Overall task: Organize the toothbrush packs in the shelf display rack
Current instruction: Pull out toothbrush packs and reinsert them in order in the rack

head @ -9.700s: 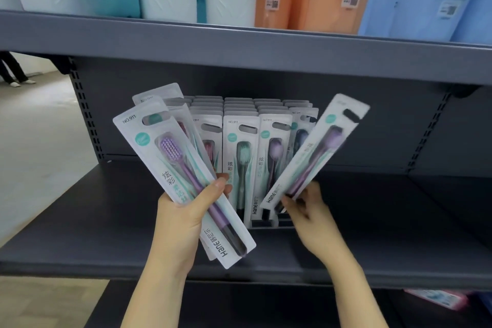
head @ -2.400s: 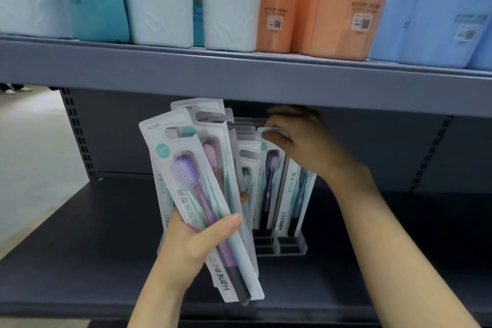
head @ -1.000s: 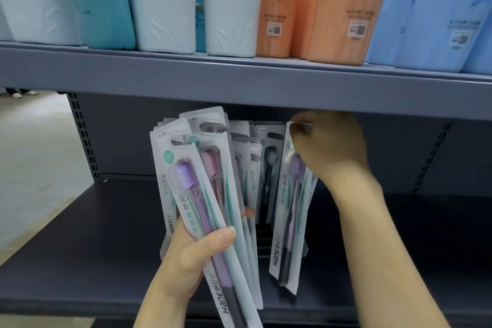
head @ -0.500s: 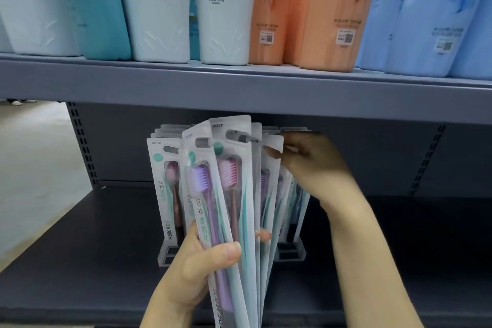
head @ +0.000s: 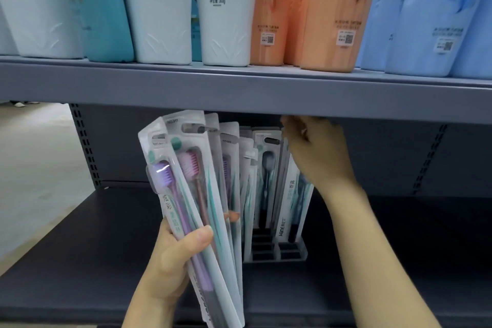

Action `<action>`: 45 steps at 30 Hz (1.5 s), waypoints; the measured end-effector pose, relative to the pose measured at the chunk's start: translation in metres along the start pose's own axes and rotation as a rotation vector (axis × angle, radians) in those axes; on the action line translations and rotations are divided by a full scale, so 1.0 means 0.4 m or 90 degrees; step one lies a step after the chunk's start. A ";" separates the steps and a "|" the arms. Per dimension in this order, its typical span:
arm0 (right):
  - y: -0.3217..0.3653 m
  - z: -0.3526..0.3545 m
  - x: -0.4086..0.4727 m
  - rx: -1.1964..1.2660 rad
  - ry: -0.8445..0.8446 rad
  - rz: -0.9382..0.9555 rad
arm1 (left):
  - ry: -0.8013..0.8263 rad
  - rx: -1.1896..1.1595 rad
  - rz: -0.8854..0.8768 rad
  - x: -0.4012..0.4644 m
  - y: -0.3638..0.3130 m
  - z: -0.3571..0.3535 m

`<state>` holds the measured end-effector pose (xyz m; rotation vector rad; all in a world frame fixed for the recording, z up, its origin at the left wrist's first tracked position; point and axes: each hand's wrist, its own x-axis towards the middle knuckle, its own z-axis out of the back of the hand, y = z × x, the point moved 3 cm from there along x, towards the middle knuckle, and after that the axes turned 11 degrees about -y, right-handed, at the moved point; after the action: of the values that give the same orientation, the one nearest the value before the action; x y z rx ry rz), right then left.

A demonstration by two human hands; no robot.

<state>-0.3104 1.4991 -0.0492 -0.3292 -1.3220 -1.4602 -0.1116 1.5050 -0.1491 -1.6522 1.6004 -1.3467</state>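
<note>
Grey shelf [head: 239,93]: left hand [head: 170,255] clamps spare packs [head: 191,194] fanned for picking; right hand [head: 319,152] pinches a pack top [head: 285,141], steering it into rack [head: 277,254].

The grey metal upper shelf [head: 239,93] hangs low over the clear plastic slotted rack [head: 290,253], crowding the pack tops; bare dark lower shelf [head: 386,234] lies open to the right.

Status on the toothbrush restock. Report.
Left hand grips a fan of toothbrush packs. Right hand pinches the top of a pack standing in the rack. Front slots free; upper shelf close overhead.
</note>
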 end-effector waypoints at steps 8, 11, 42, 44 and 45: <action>-0.045 -0.091 0.069 -0.173 0.185 0.185 | 0.007 0.021 -0.013 -0.006 -0.008 0.010; -0.042 -0.093 0.071 -0.196 0.179 0.198 | -0.001 0.015 -0.013 -0.008 -0.012 0.017; -0.070 -0.100 -0.301 0.199 0.064 -0.223 | -0.007 -0.019 -0.052 0.003 -0.023 0.065; -0.056 -0.097 -0.306 0.240 0.071 -0.255 | 0.002 -0.038 -0.026 -0.002 -0.017 0.075; -0.042 -0.095 -0.307 0.257 0.085 -0.258 | 0.010 -0.049 -0.011 -0.004 -0.014 0.079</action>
<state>-0.2617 1.5266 -0.1662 0.3113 -1.5926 -1.4652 -0.0812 1.4987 -0.1579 -1.7086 1.6707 -1.3255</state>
